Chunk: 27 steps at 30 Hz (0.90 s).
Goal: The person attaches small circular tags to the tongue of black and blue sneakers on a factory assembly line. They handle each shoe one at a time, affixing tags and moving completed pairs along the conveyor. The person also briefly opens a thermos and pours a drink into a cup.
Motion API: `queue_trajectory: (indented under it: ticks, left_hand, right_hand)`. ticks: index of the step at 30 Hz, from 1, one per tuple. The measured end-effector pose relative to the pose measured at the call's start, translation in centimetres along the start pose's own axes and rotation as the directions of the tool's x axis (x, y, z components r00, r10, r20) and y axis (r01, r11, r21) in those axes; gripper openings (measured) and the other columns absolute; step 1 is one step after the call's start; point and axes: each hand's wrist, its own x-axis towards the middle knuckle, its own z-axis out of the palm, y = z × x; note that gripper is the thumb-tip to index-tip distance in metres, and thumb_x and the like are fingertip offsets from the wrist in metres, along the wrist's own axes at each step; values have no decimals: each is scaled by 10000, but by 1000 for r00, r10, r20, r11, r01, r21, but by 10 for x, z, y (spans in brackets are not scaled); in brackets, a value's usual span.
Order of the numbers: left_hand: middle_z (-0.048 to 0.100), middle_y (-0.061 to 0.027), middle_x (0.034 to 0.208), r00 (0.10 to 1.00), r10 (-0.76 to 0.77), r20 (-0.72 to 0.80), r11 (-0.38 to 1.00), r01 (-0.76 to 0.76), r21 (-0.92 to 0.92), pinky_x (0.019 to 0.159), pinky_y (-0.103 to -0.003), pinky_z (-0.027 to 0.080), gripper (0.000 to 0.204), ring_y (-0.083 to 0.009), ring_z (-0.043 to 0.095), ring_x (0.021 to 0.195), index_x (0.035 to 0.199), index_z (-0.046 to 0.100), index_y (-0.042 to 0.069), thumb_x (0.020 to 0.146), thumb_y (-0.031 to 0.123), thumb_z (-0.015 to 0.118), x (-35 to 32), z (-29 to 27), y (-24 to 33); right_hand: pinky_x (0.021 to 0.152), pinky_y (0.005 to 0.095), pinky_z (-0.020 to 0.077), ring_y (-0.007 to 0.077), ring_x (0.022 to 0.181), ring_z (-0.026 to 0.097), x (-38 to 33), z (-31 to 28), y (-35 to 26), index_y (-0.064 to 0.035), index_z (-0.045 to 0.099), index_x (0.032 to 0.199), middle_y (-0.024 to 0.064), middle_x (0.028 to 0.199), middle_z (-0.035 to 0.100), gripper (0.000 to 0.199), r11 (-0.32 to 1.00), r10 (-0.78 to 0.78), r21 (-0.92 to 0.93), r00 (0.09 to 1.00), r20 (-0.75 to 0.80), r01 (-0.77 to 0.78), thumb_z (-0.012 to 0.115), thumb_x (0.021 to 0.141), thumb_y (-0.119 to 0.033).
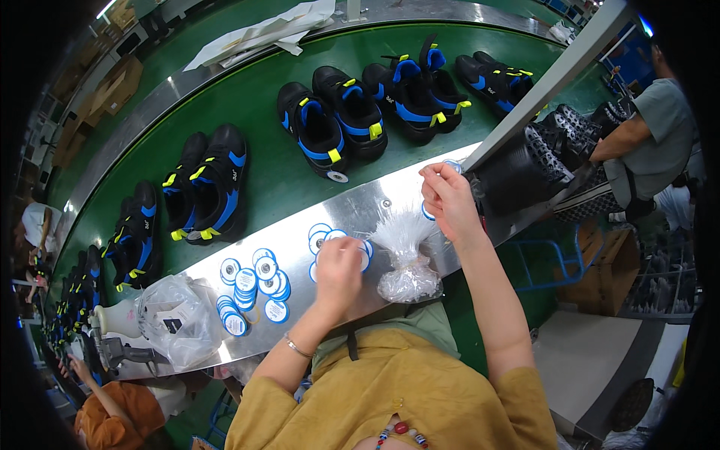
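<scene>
My left hand [339, 274] is closed, fingers curled down over a group of round blue-and-white tags [319, 230] on the metal ledge; whatever it grips is hidden. Raised at the ledge's far side, my right hand [448, 201] pinches its thumb and fingertips together. What lies between them is too small to make out. Another round tag shows just behind its fingertips. Between my hands stands a bunch of clear plastic tag strings [409, 251], tied round its middle and fanned out at the top. More round tags [245, 280] lie in overlapping piles to the left.
Black-and-blue shoes [217, 184] with yellow-green tabs stand along the green conveyor belt [259, 124] beyond the metal ledge [360, 206]. A clear plastic bag [178, 319] and a tagging gun [127, 352] lie left. A grey post [551, 79] slants at right, near a co-worker [652, 127] handling black boots.
</scene>
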Motion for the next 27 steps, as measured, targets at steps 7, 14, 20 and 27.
queue_trajectory:
  ticks: [7, 14, 20, 27]
  left_hand:
    - [544, -177, 1044, 970, -189, 150, 961, 151, 231, 837, -410, 446, 384, -342, 511, 958, 1032, 609, 2, 695, 70, 780, 15, -19, -28]
    - [590, -129, 891, 892, -407, 194, 912, 410, 27, 735, -354, 477, 290, -249, 572, 837, 994, 601, 6, 752, 60, 752, 25, -18, -26]
    - [626, -45, 825, 727, -597, 338, 509, 670, -541, 581, -252, 483, 125, -98, 591, 671, 943, 569, -4, 882, 64, 654, 34, -13, -23]
    - [636, -82, 869, 668, -644, 373, 184, 609, -771, 630, -255, 572, 91, -135, 636, 714, 912, 549, -2, 907, 58, 617, 62, -7, 14]
  right_hand:
    - [415, 169, 234, 14, 491, 335, -2, 0, 14, -18, 562, 969, -35, 644, 435, 117, 991, 109, -87, 993, 51, -105, 575, 963, -134]
    - [432, 162, 246, 3, 510, 350, -9, 4, 18, -66, 587, 948, -53, 678, 481, 69, 959, 130, -262, 990, 58, -110, 593, 953, -134]
    - [483, 179, 309, 13, 577, 395, -18, 9, 46, -60, 593, 937, -55, 725, 510, 54, 893, 76, -449, 991, 113, -17, 592, 939, -115]
    - [597, 374, 484, 304, 695, 647, -22, 29, 47, 0, 560, 918, 169, 752, 639, 115, 731, -178, -632, 966, 185, 256, 592, 907, -110]
